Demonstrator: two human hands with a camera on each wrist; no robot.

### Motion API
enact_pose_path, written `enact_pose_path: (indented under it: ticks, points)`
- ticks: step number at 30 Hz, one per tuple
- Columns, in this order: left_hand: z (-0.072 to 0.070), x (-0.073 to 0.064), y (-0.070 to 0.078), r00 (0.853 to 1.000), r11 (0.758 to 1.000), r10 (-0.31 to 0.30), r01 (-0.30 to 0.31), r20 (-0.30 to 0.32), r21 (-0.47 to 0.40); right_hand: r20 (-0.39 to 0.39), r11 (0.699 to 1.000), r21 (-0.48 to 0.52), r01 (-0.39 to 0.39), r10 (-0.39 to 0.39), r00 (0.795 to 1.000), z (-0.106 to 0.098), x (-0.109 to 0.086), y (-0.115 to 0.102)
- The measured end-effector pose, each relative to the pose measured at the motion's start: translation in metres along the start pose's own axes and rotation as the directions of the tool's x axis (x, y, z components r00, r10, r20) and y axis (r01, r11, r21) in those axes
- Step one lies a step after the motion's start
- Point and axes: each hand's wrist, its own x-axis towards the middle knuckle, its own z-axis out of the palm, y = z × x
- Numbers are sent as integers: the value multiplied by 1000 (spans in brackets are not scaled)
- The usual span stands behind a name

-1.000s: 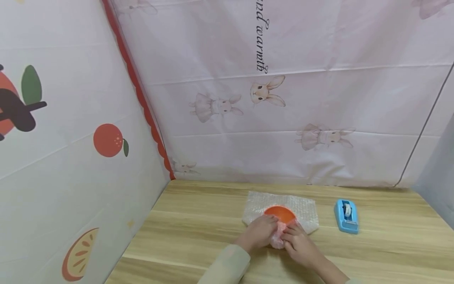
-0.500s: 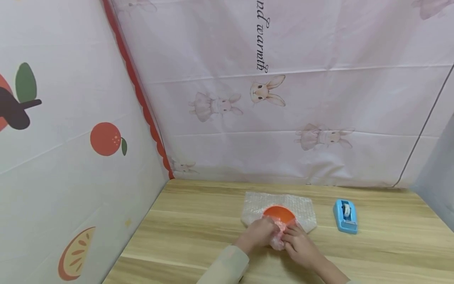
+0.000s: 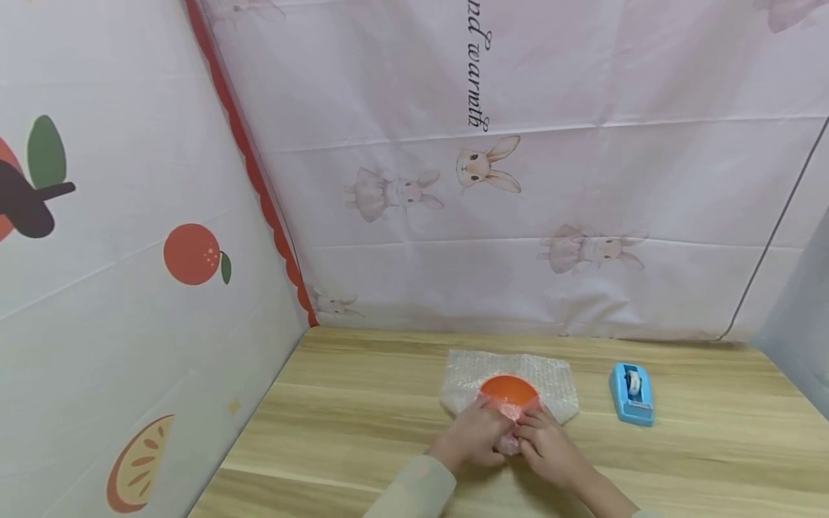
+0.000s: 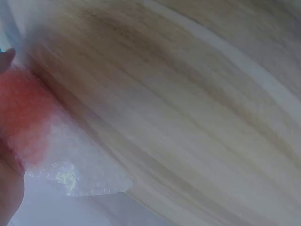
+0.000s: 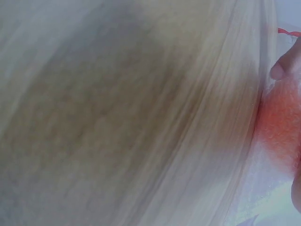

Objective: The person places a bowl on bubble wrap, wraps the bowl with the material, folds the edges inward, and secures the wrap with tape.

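Observation:
An orange bowl (image 3: 509, 388) sits on a sheet of bubble wrap (image 3: 461, 372), whose near flap is folded up over the bowl's front rim. My left hand (image 3: 475, 434) grips the folded flap from the left, fingers bent over the rim. From the other side my right hand (image 3: 547, 447) holds the same flap, its fingertips near the bowl's right rim. Bunched wrap shows between the two hands. In the left wrist view the bowl's wall looks red through the wrap (image 4: 89, 172). The right wrist view shows the wrapped side of the bowl (image 5: 281, 125) between thumb and fingers.
A blue tape dispenser (image 3: 631, 394) with a roll of tape stands on the wooden table (image 3: 350, 403), right of the wrap. Behind the table hangs a pale curtain (image 3: 414, 280) with rabbit prints. A fruit-print sheet (image 3: 259, 360) bounds the left side.
My left hand has shifted slightly, its fingers moving over the bunched wrap toward the middle. The right hand stays almost still. Bowl and dispenser keep their places.

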Motion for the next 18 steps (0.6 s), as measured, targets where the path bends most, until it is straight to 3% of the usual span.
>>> enact_pose_path:
  ticks: [3, 11, 16, 18]
  points:
    - [2, 2, 0, 1000, 1000, -15, 15, -15, 10, 3, 1000, 6, -19, 19, 1000, 0, 0, -1]
    - [2, 4, 0, 998, 997, -50, 48, -28, -63, 31, 991, 50, -124, 122, 992, -2, 2, -2]
    - [1, 7, -1, 996, 989, -92, 90, -10, -121, -74, 988, 59, -143, 148, 986, -5, 2, 0]
    - [0, 8, -1, 994, 984, -106, 103, -10, -144, -136, 981, 69, -179, 187, 973, -6, 2, 4]
